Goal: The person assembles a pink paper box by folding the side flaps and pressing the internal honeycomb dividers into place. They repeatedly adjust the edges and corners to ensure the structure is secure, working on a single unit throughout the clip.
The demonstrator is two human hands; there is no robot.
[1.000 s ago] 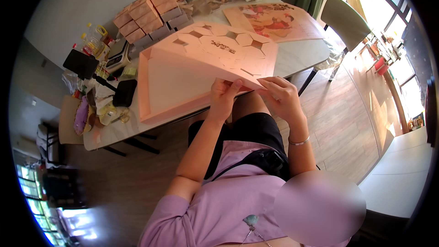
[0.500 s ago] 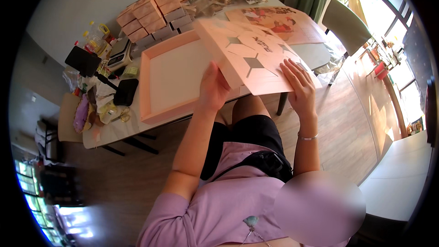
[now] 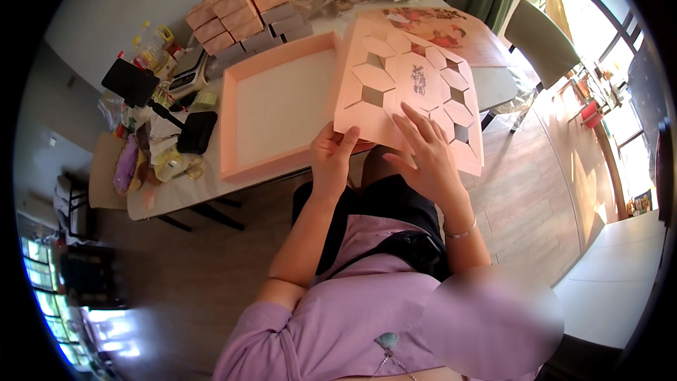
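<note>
Now the pink cut-out panel (image 3: 398,85) has swung round: a second ago it lay slantwise over the right part of the shallow pink tray (image 3: 229,127), with both hands at its near edge, and half a second ago it was tipped up steeply between them. It has come down to a gentler slope, its patterned face up, so that the row of openings and the dark lettering can be seen from above. It sits to the right of the tray, overlapping the tray's right side in this view; whether the two touch cannot be told. For the work in hand, this turn appears to bring the slits and folded edges within easy reach, and leaves most of the tray uncovered on the bench (image 3: 180,194).

The person's left hand (image 3: 331,159) pinches the panel's near left corner, thumb on top and fingers curled beneath, and seems to bear much of its weight. The right hand (image 3: 427,152) is spread, grasping nothing, fingers laid over the face by the near edge; how hard they press does not show. The stacked small boxes (image 3: 240,14) behind look unmoved, as does the printed sheet (image 3: 437,32)
</note>
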